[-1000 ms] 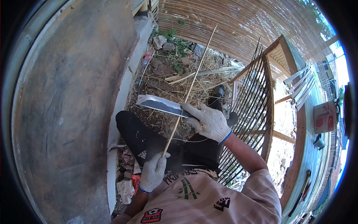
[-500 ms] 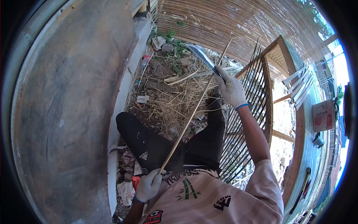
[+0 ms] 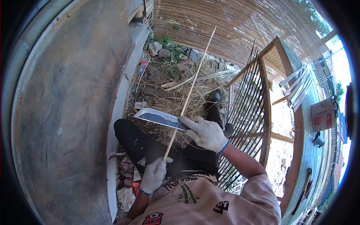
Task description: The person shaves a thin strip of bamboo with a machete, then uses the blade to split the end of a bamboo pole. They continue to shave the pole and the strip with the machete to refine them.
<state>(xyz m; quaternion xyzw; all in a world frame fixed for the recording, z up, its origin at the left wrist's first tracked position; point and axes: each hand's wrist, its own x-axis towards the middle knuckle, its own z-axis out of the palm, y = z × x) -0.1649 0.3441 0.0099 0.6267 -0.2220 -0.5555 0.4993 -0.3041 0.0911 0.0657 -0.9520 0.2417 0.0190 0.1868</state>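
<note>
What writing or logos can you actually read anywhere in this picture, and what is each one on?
Three-stripe brand logo, its wording too small to read: on the black trousers.
Dark curved lettering, distorted and unreadable: on the shirt chest.
Red crest badge and a black logo on the shirt: both too blurred to read.
Red marking on the cardboard box: unreadable.

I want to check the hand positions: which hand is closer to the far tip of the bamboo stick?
Right. The right hand, holding the knife, sits partway along the bamboo stick; the left hand grips its near end, farthest from that tip.
</note>
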